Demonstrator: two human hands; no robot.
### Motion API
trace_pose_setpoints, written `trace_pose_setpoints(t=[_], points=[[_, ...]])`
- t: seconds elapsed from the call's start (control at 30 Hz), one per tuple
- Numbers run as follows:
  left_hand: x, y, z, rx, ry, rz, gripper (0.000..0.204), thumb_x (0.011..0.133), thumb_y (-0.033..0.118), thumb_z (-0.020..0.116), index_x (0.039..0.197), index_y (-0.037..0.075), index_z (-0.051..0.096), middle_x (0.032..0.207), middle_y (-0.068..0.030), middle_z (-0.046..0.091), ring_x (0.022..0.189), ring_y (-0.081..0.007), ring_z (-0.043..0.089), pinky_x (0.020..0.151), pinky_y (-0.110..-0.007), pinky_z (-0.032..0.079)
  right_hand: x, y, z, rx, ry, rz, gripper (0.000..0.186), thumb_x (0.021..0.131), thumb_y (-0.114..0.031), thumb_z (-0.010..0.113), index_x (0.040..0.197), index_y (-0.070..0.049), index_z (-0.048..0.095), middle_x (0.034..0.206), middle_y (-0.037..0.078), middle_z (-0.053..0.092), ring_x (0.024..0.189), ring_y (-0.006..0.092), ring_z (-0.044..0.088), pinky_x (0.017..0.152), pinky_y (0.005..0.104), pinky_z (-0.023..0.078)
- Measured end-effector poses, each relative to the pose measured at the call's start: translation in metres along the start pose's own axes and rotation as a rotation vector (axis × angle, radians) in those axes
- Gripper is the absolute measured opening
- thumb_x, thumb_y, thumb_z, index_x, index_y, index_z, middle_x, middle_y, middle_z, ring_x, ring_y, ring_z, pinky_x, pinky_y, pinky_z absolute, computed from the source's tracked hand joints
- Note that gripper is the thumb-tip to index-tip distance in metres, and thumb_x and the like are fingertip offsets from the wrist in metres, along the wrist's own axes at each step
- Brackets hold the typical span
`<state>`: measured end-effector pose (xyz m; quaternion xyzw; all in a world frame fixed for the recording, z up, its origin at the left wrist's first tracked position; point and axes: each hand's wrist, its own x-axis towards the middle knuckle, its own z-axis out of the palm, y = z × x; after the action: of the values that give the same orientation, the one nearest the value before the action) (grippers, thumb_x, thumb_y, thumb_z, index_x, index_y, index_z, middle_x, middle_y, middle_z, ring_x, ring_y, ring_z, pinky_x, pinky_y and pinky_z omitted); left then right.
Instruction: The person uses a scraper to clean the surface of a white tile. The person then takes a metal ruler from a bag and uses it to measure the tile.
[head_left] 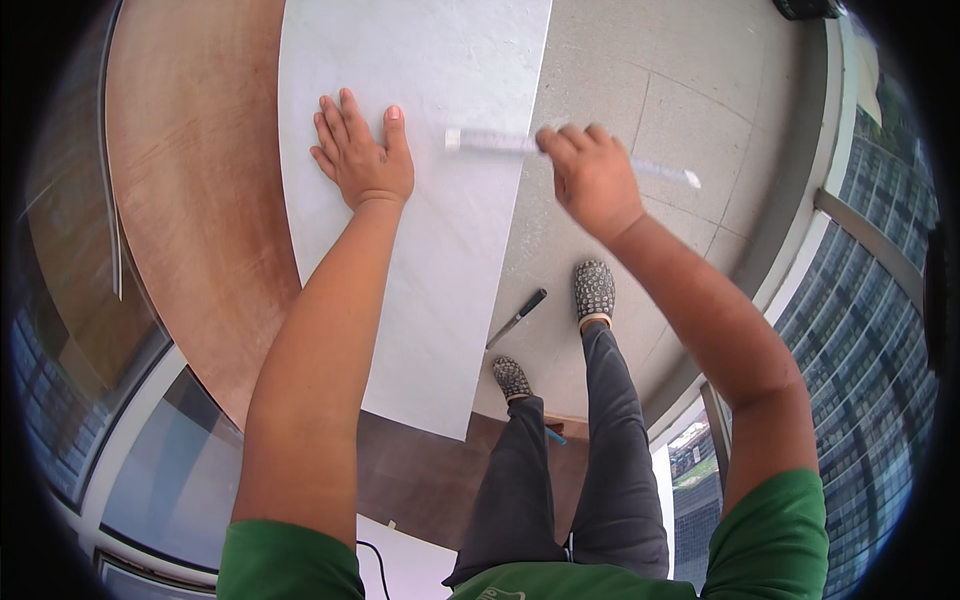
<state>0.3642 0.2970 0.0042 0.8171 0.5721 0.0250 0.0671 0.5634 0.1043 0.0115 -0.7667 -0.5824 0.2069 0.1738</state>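
Note:
My left hand (360, 160) lies flat with its fingers spread on a long white board (440, 300), near its left side. In my right hand (590, 175), raised at the board's right edge, is a narrow whitish rod (490, 141), gripped near its middle. One end of the rod reaches over the board and the other points out over the floor. Motion blurs it, so I cannot tell its exact kind or whether it touches the board.
Brown wooden sheet (200, 200) extends along the board's left. A black-handled tool with a narrow blade (520, 315) lies beside the board's right edge, near my patterned shoes (594, 290). Grey tiled floor (680, 120) runs to a windowed wall at right. Glass panels stand at left.

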Motion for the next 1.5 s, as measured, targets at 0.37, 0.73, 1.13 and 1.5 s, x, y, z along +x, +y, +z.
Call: trace_pose_setpoints(t=[0.37,0.73,1.13,1.5], points=[[0.001,0.003,0.002,-0.052,0.010,0.014,0.078,0.102,0.061,0.040,0.162,0.013,0.026,0.170,-0.0122,0.017,0.158,-0.0284,0.008,0.126,-0.052,0.002,0.075,0.054,-0.019,0.129,0.360,0.224,0.021,0.101,-0.013,0.057,0.117,-0.008,0.069,0.111,0.011,0.071,0.100,0.0315,0.066,0.089,0.0423,0.056],[0.000,0.000,-0.002,-0.049,-0.016,0.001,0.080,0.101,0.059,0.041,0.162,0.011,0.023,0.171,-0.0133,0.015,0.158,-0.0293,0.007,0.126,-0.052,0.000,-0.075,-0.031,0.054,0.358,0.061,0.054,0.039,0.083,0.004,0.062,0.121,-0.007,0.063,0.098,0.010,0.063,0.092,0.0294,0.059,0.085,0.0392,0.052],[0.001,0.002,0.000,-0.059,-0.013,0.006,0.080,0.100,0.059,0.043,0.162,0.011,0.024,0.171,-0.0136,0.015,0.158,-0.0295,0.007,0.126,-0.052,0.000,-0.018,-0.022,0.016,0.296,0.288,0.213,0.024,0.091,-0.002,0.061,0.115,-0.006,0.067,0.096,0.012,0.066,0.088,0.0337,0.061,0.078,0.0430,0.052],[-0.001,-0.004,0.005,-0.065,0.018,0.031,0.080,0.101,0.061,0.040,0.162,0.012,0.025,0.171,-0.0132,0.016,0.158,-0.0291,0.008,0.126,-0.052,0.000,-0.102,-0.072,0.032,0.093,-0.147,0.018,0.037,0.085,-0.004,0.065,0.121,-0.014,0.065,0.101,0.004,0.065,0.093,0.0265,0.060,0.082,0.0407,0.050]])
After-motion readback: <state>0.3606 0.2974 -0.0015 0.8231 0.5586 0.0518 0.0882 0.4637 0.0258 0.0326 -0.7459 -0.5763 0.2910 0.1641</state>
